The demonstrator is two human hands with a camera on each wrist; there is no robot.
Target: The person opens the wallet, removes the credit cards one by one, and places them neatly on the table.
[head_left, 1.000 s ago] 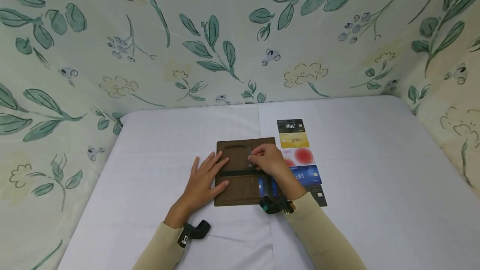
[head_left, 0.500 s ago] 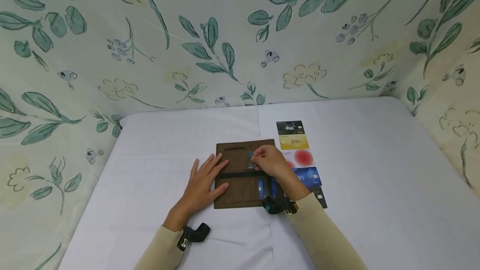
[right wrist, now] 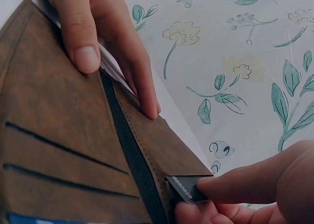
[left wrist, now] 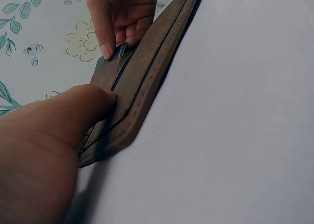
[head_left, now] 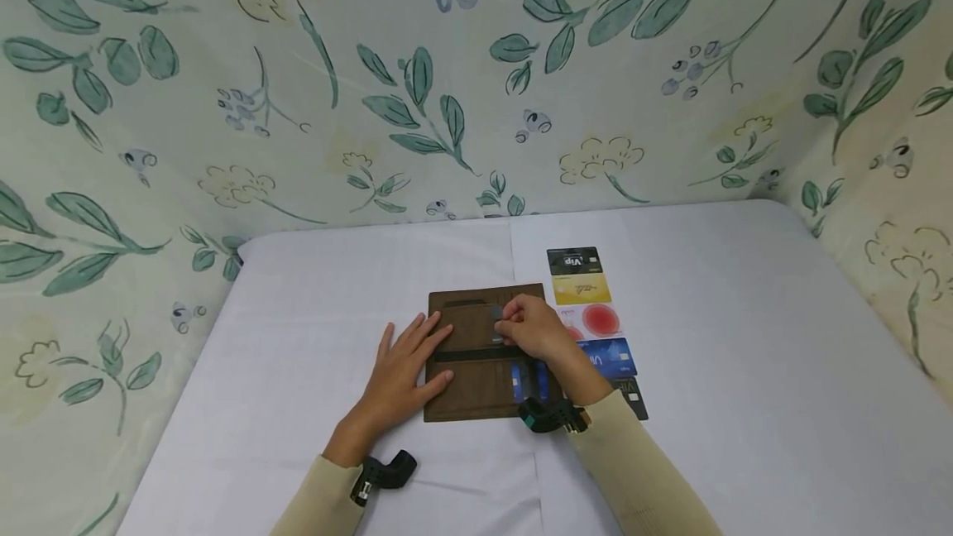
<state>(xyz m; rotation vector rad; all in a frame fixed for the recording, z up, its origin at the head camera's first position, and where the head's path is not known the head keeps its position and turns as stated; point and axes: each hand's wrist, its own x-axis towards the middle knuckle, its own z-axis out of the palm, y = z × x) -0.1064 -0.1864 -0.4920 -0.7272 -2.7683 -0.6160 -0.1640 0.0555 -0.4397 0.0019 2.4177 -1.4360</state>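
An open brown wallet (head_left: pixel 469 391) lies flat in the middle of the white table. My left hand (head_left: pixel 402 375) rests on its left side, fingers spread, with the thumb near the lower panel. With thumb and fingers, my right hand (head_left: pixel 538 329) pinches a dark card (right wrist: pixel 189 188) at the right of the upper panel. The right wrist view shows this card partly inside a pocket, one corner with printed digits sticking out. A blue card (head_left: pixel 517 383) sits in the lower panel, partly covered by the right wrist's camera.
Right of the wallet, several cards form a column: a black card (head_left: pixel 575 260), a gold card (head_left: pixel 581 289), a white card with red circles (head_left: pixel 601 320), a blue card (head_left: pixel 609 357) and a dark card (head_left: pixel 631 395). The right forearm overlaps the lower ones. Floral cloth (head_left: pixel 417 164) hangs behind.
The head view has tilted a little, so everything appears slightly lower. Both hands keep nearly the same places on the wallet, and the right one still pinches the dark card.
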